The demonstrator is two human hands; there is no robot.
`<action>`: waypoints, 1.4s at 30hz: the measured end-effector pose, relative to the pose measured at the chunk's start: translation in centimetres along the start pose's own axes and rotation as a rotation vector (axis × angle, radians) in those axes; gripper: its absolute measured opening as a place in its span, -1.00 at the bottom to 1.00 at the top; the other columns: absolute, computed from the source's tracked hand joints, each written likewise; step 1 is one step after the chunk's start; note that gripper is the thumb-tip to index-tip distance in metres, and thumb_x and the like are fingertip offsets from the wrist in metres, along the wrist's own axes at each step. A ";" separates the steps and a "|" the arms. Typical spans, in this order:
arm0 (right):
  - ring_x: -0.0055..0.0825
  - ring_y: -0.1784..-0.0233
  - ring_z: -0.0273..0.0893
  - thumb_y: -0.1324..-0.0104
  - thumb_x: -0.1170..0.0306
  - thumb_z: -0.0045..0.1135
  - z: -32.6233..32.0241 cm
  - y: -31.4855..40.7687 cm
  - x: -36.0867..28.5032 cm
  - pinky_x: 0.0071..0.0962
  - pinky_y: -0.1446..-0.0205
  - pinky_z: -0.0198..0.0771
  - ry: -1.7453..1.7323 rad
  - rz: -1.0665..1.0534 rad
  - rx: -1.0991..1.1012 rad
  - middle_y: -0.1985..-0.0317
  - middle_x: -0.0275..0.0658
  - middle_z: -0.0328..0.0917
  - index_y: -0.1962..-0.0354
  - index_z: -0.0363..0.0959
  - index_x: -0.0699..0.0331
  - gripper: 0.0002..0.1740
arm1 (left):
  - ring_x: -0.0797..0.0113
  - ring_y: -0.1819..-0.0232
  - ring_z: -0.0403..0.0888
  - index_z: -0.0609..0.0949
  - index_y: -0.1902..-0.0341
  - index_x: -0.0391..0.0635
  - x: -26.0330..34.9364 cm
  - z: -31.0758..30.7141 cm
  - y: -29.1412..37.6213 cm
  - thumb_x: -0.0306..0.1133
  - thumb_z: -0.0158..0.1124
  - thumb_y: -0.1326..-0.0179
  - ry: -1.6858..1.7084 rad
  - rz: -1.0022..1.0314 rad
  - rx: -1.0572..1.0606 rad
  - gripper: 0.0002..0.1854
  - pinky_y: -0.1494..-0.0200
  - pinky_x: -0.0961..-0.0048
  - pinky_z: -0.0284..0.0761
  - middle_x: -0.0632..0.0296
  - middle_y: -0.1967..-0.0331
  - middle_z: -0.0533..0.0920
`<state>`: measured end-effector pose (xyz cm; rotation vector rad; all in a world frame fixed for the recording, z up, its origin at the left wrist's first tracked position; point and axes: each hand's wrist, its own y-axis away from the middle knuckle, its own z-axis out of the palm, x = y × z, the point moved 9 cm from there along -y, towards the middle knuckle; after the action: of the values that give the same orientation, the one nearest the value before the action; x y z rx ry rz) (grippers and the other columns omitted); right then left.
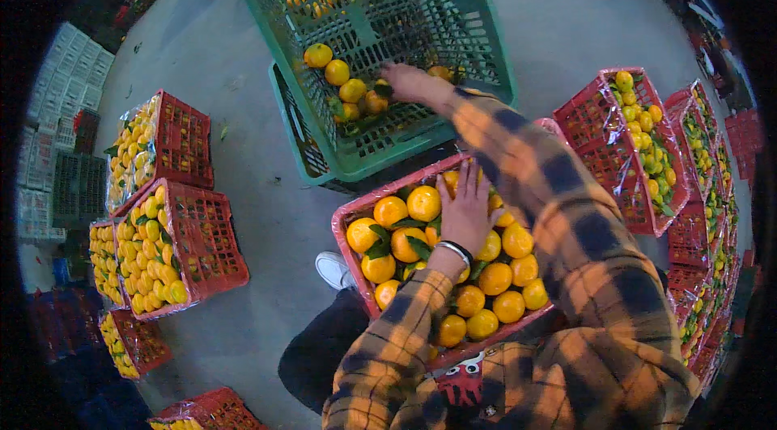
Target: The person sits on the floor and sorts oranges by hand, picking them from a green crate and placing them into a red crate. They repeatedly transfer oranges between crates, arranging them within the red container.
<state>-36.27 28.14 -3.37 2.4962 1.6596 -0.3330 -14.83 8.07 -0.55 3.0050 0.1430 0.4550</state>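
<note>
My left hand (466,207), with a dark band and a pale bracelet at the wrist, lies palm down on the mandarins (495,278) filling a red plastic crate (394,184) in front of me. Its fingers are spread, and green leaves show among the fruit. Farther forward, my right hand (416,83) reaches into a large green plastic crate (508,75). Blur hides whether its fingers hold anything. Just left of that hand, a few loose mandarins (352,91) with leaves sit near the crate's close end.
The green crate rests on another green crate (286,105). Red crates of mandarins (209,242) stand at left, some wrapped in clear film. More fruit-filled red crates (598,181) are stacked at right. My shoe (332,269) is beside the near crate on the grey floor (255,211).
</note>
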 end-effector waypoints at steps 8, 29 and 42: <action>-0.28 0.00 0.56 -0.18 0.15 0.34 -4.2 4.1 0.4 -0.29 -0.05 0.46 -0.607 0.039 0.030 0.05 -0.09 0.58 -0.13 0.40 0.35 -0.34 | 0.12 -0.43 0.26 0.25 -0.44 -0.22 -4.2 -1.0 0.9 -0.16 0.06 -0.36 0.569 -0.040 0.376 -0.35 -0.46 -0.20 -0.15 -0.04 -0.30 0.44; -0.58 0.22 0.54 -0.24 0.26 0.30 1.1 33.8 5.8 -0.47 0.09 0.43 -1.158 0.763 0.301 0.28 -0.32 0.64 0.12 0.57 0.39 -0.62 | 0.11 -0.12 0.49 0.55 -0.05 -0.14 -1.7 -4.3 -0.5 -0.35 0.19 -0.17 -0.010 -0.081 0.320 -0.64 -0.18 0.12 0.27 0.11 -0.04 0.57; -0.02 0.16 0.61 -0.14 0.20 0.25 -12.1 19.7 3.2 -0.07 0.07 0.48 -0.325 0.341 -0.004 0.24 0.08 0.61 0.16 0.58 0.30 -0.60 | 0.27 -0.59 -0.08 0.22 -0.50 0.00 0.2 -0.2 -1.9 0.08 0.13 -0.27 -0.043 0.146 0.173 -0.21 -0.49 -0.27 -0.26 0.28 -0.53 0.14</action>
<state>-15.51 26.08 7.19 2.4955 1.0928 -0.6484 -14.88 9.97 -0.51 3.2066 -0.0438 0.4102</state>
